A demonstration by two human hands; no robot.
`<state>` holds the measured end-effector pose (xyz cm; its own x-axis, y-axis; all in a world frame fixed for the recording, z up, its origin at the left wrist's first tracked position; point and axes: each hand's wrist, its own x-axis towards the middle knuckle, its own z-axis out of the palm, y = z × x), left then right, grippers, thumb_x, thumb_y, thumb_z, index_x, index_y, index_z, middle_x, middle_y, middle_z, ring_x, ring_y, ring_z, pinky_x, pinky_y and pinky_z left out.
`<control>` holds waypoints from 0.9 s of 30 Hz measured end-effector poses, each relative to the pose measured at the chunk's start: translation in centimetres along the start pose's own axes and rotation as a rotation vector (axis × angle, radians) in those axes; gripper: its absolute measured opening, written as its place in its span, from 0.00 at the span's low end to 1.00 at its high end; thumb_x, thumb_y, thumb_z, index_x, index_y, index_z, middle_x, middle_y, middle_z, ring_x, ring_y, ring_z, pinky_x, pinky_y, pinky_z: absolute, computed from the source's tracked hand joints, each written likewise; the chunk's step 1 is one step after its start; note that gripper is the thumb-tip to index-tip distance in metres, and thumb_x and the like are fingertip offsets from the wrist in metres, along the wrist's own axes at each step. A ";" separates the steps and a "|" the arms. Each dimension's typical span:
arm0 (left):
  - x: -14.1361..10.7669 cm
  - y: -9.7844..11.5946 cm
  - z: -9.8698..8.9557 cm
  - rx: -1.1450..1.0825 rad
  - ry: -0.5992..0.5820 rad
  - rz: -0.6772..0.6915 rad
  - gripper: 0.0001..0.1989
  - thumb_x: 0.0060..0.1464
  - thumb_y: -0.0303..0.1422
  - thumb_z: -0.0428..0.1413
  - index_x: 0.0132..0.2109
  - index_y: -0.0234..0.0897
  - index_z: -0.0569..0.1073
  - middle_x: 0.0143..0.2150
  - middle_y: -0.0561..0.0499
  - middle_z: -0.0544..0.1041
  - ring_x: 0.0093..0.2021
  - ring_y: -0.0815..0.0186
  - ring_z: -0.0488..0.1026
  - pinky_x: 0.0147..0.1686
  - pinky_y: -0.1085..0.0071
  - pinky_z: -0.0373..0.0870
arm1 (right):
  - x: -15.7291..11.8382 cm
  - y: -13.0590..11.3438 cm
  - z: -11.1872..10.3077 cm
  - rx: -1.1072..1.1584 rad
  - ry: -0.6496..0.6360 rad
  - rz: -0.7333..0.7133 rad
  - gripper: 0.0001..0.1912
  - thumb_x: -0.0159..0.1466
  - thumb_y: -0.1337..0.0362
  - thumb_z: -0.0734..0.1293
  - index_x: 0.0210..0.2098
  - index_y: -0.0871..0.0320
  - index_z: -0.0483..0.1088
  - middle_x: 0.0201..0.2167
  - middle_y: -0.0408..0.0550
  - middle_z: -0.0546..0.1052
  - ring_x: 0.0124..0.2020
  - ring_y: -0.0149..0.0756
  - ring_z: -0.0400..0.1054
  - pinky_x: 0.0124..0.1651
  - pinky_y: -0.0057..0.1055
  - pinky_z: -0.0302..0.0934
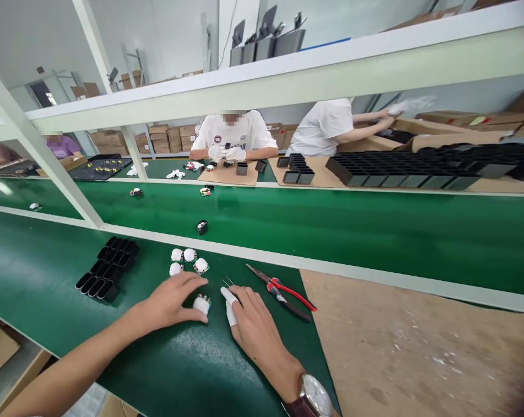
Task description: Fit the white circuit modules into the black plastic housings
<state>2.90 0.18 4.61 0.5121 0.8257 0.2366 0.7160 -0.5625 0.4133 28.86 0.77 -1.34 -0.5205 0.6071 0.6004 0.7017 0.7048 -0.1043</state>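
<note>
Working over a green surface (pixel 187 370) with two bare hands. Holding left hand (pixel 175 301) open around one white-topped module (pixel 201 306), fingers parted, thumb and forefinger close in on either side. Can't tell if actually touching. Seeing that module on the surface, between left hand and right hand (pixel 255 318).

Holding right hand low, fingers bunched and pointing forward. Wearing two white finger cots (pixel 230 296) on it, plus one wristwatch (pixel 317 395). Counting two thin prongs (pixel 227 282) just past the right fingertips; too small to identify, can't tell whether gripped or loose.

Counting five modules on the near side: one at the left hand, plus four more modules (pixel 189 255) grouped just beyond it. Finding one pair of pliers (pixel 283 289) to the right of the right hand, with red and black handles spread. Over on the left, seeing one block of open-topped black cases (pixel 107 269), packed side by side; well over ten, too tight for an exact count. On the right, one brown board (pixel 418 370) with white scraps.

Beyond the near rail (pixel 288 262), counting four items on the green strip (pixel 352 220): one black shell (pixel 201 227), three small assemblies (pixel 205 191), well apart. Facing one person (pixel 239 136) in a white shirt, with two white-gloved hands together.
</note>
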 end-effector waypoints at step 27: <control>-1.3 -1.3 -0.3 -0.213 -0.020 -0.059 0.11 0.62 0.39 0.65 0.49 0.43 0.76 0.55 0.44 0.79 0.53 0.54 0.79 0.55 0.61 0.77 | 0.3 -2.4 -0.7 0.316 -0.140 0.091 0.20 0.70 0.72 0.65 0.60 0.54 0.68 0.55 0.55 0.76 0.56 0.47 0.71 0.58 0.49 0.70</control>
<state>1.18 -0.17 4.05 0.4827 0.8550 0.1900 0.6297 -0.4895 0.6032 27.31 -1.01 -0.32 -0.5400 0.7013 0.4654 0.5745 0.7112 -0.4051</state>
